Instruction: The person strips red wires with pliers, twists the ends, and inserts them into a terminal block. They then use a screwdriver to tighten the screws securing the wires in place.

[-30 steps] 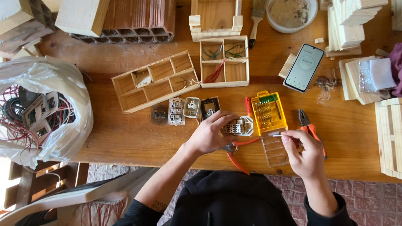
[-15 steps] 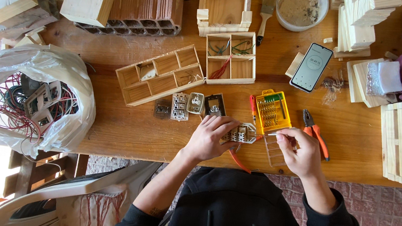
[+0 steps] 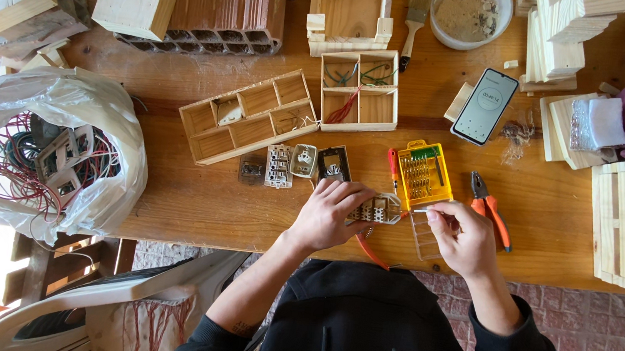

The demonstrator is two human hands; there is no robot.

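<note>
Both my forearms come up from the bottom edge, elbows out, hands meeting near the front edge of the wooden table (image 3: 193, 209). My left hand (image 3: 328, 214) is palm-down, fingers curled and clamped on a small pale switch module (image 3: 377, 208) that sits just off the tabletop. My right hand (image 3: 459, 233) is closed in a pinch on a thin screwdriver (image 3: 423, 210) — shaft roughly level, tip pointing left and touching the module's right side. Hands are close but not touching each other.

An orange-handled tool (image 3: 370, 250) lies under the left hand, partly hidden. Just above the module: an open yellow bit case (image 3: 424, 175), with its clear lid (image 3: 427, 238) beside my right hand. Orange pliers (image 3: 491, 208) lie right of that hand. A row of loose switch parts (image 3: 291, 162) sits up-left of the left hand — further left, a plastic bag of wires (image 3: 44, 155).
</note>
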